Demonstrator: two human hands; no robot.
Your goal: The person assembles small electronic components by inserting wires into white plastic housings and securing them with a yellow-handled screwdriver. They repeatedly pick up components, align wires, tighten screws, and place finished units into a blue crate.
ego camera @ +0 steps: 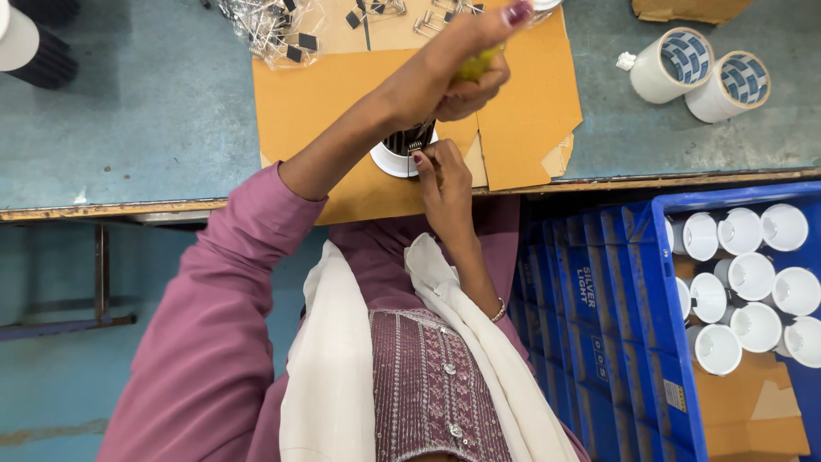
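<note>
the left hand (466,64) reached over from the left, forearm slanted up across the cardboard sheet (530,111), fingers closed around a yellow-handled screwdriver (475,64) pointing down into the white lamp housing (395,156). the right hand (445,175) steadied the housing's rim, fingers pinched narrow at the table edge (128,208).

Largely hidden behind left hand (453,73): yellow-handled tool (475,64). White housing (386,159) mostly covered by forearm. Blue crate (650,282) cut off at right edge.

Matt brown cardboard sheet (530,103); worn painted table (154,111); glossy blue plastic crate (633,325); smooth white plastic housings (753,282).
</note>
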